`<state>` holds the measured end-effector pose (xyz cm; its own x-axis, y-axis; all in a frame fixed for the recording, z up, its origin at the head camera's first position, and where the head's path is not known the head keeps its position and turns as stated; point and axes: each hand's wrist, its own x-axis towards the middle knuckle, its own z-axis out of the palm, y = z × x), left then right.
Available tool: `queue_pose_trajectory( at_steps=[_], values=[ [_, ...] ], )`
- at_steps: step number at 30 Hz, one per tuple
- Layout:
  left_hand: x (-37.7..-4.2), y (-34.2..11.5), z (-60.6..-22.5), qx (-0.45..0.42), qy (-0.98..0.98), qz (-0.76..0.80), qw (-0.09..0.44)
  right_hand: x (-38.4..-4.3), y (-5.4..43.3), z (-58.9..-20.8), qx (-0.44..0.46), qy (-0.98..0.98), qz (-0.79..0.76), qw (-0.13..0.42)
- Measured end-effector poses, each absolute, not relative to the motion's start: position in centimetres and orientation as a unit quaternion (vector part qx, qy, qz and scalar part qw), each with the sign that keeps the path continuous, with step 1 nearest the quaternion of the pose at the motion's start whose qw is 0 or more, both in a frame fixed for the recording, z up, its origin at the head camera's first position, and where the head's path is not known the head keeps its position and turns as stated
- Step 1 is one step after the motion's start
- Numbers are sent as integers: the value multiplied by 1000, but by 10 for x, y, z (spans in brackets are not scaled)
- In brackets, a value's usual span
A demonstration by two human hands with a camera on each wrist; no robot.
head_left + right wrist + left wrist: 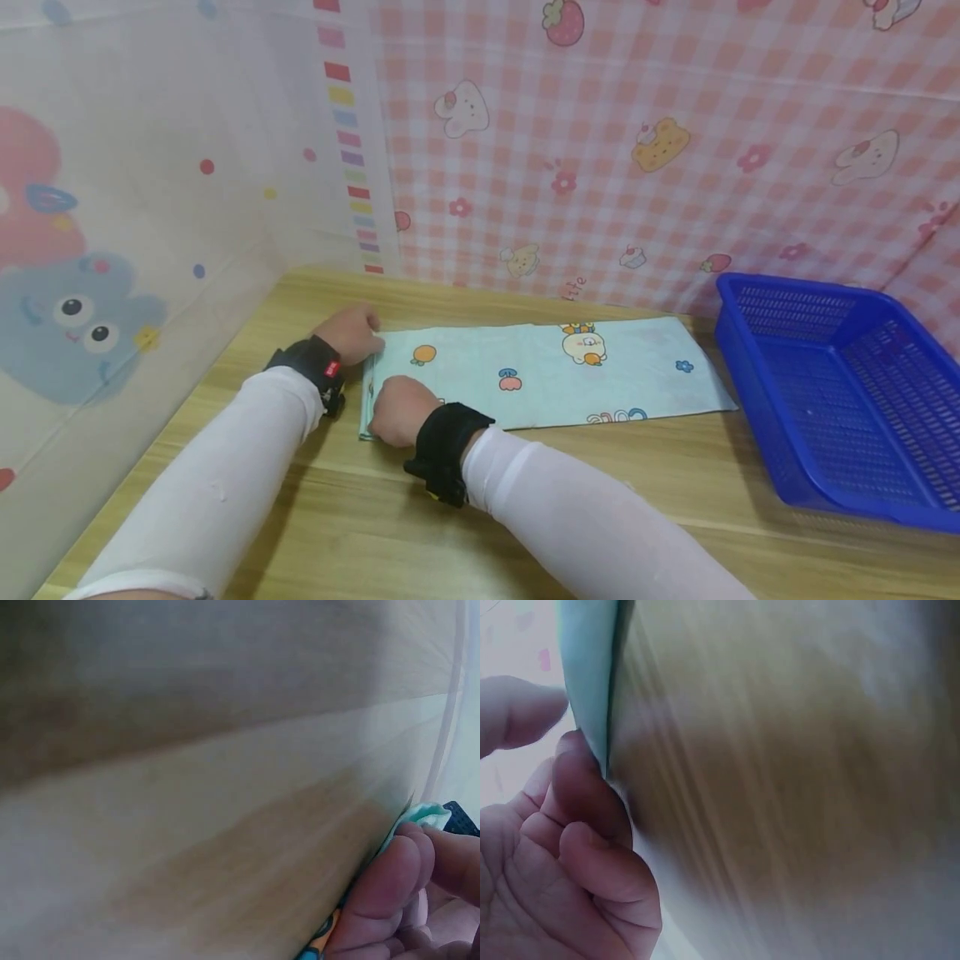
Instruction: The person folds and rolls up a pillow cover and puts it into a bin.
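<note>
A light mint-green cloth [465, 367] with cartoon prints lies folded into a long strip on the wooden table. At its far left corner is my left hand [348, 333]. In the left wrist view, that hand's fingers [592, 795] curl under the cloth edge [589, 667], with the thumb on its other side. My right hand [405, 410] sits at the near left corner, over the strip's end. The right wrist view shows the thumb and fingertips [390, 874] pinching a bunched bit of the cloth [427, 815]. Several layers show along the left end.
A blue plastic basket [810, 450] stands at the right, close to the strip's right end. Behind the table [360, 517] hangs a pink checked curtain [600, 200], and a white printed sheet [187, 92] hangs along the left side.
</note>
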<state>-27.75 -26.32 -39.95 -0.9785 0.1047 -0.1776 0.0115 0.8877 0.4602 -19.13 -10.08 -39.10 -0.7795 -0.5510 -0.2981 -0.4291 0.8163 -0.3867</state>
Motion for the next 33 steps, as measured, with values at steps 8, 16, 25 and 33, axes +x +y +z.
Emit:
queue_pose_trajectory(
  at_steps=[8, 16, 25, 33],
  values=[
    [-269, -265, -394, 49, 958, 258, 112, -188, -104, -391, -185, 934, -214, 220],
    [-265, -269, -395, 38, 965, 236, 113, -189, -105, -391, -195, 937, -191, 217],
    [-264, -280, -396, 71, 966, 222, 115, -185, -107, -389, -218, 931, -210, 205],
    [-264, -283, -398, 76, 965, 218, 123, -177, -108, -387, -275, 928, -171, 185]
  ],
)
